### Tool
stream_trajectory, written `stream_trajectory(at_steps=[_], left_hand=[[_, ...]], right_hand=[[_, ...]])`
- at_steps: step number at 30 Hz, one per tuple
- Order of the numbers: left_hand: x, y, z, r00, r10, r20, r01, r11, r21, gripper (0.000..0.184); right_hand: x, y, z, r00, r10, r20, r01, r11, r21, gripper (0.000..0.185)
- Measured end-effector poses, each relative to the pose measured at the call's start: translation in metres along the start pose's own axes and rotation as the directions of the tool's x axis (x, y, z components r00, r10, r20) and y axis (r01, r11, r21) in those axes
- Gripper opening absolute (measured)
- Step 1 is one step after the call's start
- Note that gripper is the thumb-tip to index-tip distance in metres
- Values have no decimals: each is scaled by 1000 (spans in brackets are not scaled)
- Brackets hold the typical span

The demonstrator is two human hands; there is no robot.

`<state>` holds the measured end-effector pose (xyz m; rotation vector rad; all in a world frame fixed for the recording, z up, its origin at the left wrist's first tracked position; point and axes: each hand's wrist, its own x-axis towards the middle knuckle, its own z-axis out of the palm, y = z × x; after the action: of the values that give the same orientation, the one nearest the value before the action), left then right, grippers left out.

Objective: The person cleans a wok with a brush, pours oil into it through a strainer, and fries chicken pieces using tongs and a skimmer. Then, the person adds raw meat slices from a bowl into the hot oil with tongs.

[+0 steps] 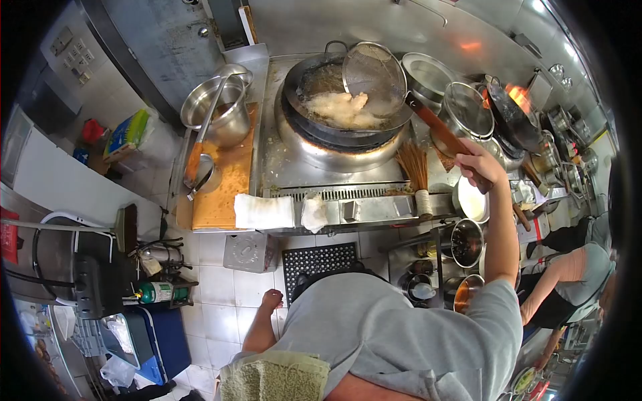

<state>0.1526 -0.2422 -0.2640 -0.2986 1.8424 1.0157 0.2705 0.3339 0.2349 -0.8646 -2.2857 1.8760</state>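
Note:
My right hand (476, 165) is wrapped round the wooden handle (438, 125) of a wire-mesh strainer (376, 70). Its round mesh head is tilted up inside the right side of a large black wok (296, 100) on the stove. Pale, battered-looking food (341, 109) lies in bubbling oil (319, 77) in the wok, beside and partly below the mesh. Low at my side hangs my left hand (271, 301), fingers curled, with nothing visible in it and well away from the stove.
A steel pot (224, 117) with a ladle (200, 137) across it stands left. Folded white cloths (264, 211) and a bamboo brush (416, 170) lie along the stove front. Flames (518, 97) rise by another wok (511, 120) at right. A co-worker (568, 277) bends at far right.

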Motion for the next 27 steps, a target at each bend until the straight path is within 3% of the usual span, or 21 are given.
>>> stream_trajectory(at_steps=[1, 4, 7, 10, 12, 16, 20, 27], left_hand=[[3, 0, -1, 1000, 6, -3, -6, 1000, 7, 20], [3, -2, -3, 1000, -8, -9, 8, 1000, 3, 15], [0, -13, -1, 999, -53, -4, 53, 999, -8, 16], [-12, -17, 2, 995, -100, 17, 99, 994, 52, 16], [-22, -17, 2, 995, -78, 65, 63, 977, 204, 15], [-39, -22, 10, 998, -45, -47, 51, 990, 132, 13], [-41, -23, 13, 998, -41, 38, 33, 984, 172, 13], [-29, -18, 9, 1000, -18, -8, 19, 998, 66, 17]], right_hand=[[-2, 2, -1, 1000, 1, -1, -1, 1000, 16, 46], [-17, -7, 3, 998, -54, -15, 51, 985, -164, 48], [-30, -15, 17, 987, -101, -129, 49, 933, -356, 52], [-34, -19, 23, 979, -130, -154, 50, 897, -438, 56], [-38, -22, 22, 985, -112, -129, 44, 896, -441, 57], [-40, -11, 15, 977, -215, -1, 188, 856, -482, 58], [-24, -13, 30, 992, -125, 8, 115, 879, -464, 58], [60, 25, 21, 963, -243, -118, 181, 904, -387, 58]])
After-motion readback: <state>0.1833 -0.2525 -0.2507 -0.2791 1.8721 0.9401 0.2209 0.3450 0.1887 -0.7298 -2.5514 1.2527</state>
